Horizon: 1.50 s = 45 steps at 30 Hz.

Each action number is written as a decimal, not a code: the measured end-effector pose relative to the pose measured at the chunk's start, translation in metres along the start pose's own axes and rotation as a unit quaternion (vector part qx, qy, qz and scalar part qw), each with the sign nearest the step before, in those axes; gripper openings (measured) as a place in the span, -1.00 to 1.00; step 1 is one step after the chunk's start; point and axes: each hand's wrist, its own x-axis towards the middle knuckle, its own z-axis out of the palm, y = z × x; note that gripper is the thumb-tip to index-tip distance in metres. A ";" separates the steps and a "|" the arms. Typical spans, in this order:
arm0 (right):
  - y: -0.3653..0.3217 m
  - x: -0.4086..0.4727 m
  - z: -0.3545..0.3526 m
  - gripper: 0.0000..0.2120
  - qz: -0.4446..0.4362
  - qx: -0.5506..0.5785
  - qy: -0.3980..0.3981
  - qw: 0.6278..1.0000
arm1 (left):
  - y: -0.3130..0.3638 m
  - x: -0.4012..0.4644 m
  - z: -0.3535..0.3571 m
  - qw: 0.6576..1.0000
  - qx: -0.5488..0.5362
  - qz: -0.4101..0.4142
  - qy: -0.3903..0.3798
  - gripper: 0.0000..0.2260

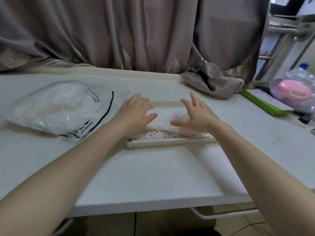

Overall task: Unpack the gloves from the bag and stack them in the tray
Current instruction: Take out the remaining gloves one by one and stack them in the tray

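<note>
On a pale table (153, 176) a shallow cream tray (170, 142) with a perforated floor sits in the middle. A flat stack of white gloves (163, 119) lies in it, covering most of the floor and leaving a strip of holes bare along the near rail.

Both hands are spread flat over the stack, fingers straight and pointing away from the person. The left hand (136, 111) lies over the stack's left end, thumb stretched rightward across the white material. The right hand (196, 114) lies over the right end, thumb reaching leftward, with a ring (197, 104) on one finger. The gloves show in the gap between the two thumbs and run under both palms. Whether the palms press down or merely rest cannot be told. Neither hand grasps anything.

To the left, well apart from the tray, a clear plastic bag (56, 108) lies on its side, bulging with more white gloves, its open end and black printing turned toward the tray. The left hand is just beside that end but clear of it.

Brown curtains (136, 31) hang behind the table, one fold spilling onto its far right corner. At the right edge lie a green box (265, 103) and a pink object (293, 91) wrapped in clear plastic.
</note>
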 end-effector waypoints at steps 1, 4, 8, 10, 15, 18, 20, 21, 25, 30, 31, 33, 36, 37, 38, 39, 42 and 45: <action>-0.011 0.000 -0.001 -0.15 -0.040 0.006 0.018 0.999 | -0.007 -0.003 -0.006 0.999 0.003 0.003 0.049 -0.63; -0.053 0.005 0.001 -0.45 -0.144 0.036 0.061 0.987 | -0.037 -0.018 -0.028 0.982 0.038 -0.060 0.177 -0.76; -0.112 0.011 0.014 -0.74 -0.220 0.078 0.057 0.971 | -0.084 -0.045 -0.041 0.965 0.057 -0.216 0.140 -0.83; -0.140 0.019 0.025 -0.79 -0.233 0.105 0.055 0.965 | -0.107 -0.051 -0.039 0.964 0.026 -0.252 0.076 -0.72; -0.189 0.044 0.049 -0.70 -0.183 0.110 0.002 0.977 | -0.130 -0.046 -0.033 0.965 0.011 -0.247 0.083 -0.46; -0.204 0.055 0.061 -0.62 -0.182 0.046 -0.061 0.980 | -0.123 -0.044 -0.029 0.967 0.029 -0.240 0.085 -0.47; -0.213 0.063 0.067 -0.60 -0.163 -0.014 -0.069 0.984 | -0.118 -0.045 -0.028 0.966 0.041 -0.236 0.098 -0.49; -0.218 0.067 0.070 -0.62 -0.146 -0.022 -0.065 0.987 | -0.117 -0.045 -0.028 0.966 0.040 -0.234 0.102 -0.50; -0.227 0.076 0.080 -0.76 -0.110 0.015 -0.014 0.994 | -0.116 -0.046 -0.024 0.970 0.011 -0.219 0.103 -0.61; -0.217 0.072 0.064 -0.88 -0.103 0.118 -0.002 0.988 | -0.121 -0.045 -0.013 0.970 0.048 -0.225 0.075 -0.73; -0.213 0.069 0.056 -0.89 -0.097 0.167 0.006 0.981 | -0.119 -0.045 -0.011 0.969 0.060 -0.227 0.079 -0.71; -0.201 0.063 0.042 -0.86 -0.072 0.327 0.021 0.942 | -0.116 -0.043 -0.007 0.965 0.067 -0.227 0.110 -0.72; -0.181 0.054 0.027 -0.82 -0.041 0.610 0.010 0.791 | -0.116 -0.042 -0.008 0.958 0.041 -0.225 0.173 -0.72; -0.174 0.052 0.023 -0.83 -0.035 0.660 0.014 0.750 | -0.116 -0.043 -0.009 0.956 0.030 -0.224 0.186 -0.72; -0.169 0.051 0.020 -0.84 -0.027 0.693 0.024 0.720 | -0.117 -0.043 -0.010 0.955 0.024 -0.222 0.195 -0.72; -0.166 0.050 0.017 -0.83 -0.018 0.723 0.037 0.689 | -0.117 -0.044 -0.010 0.954 0.022 -0.222 0.200 -0.72; -0.162 0.051 0.014 -0.77 0.032 0.798 0.090 0.595 | -0.119 -0.046 -0.008 0.955 0.019 -0.226 0.194 -0.70; -0.159 0.048 0.020 -0.77 0.073 0.693 0.087 0.712 | -0.122 -0.046 -0.005 0.959 0.026 -0.227 0.170 -0.68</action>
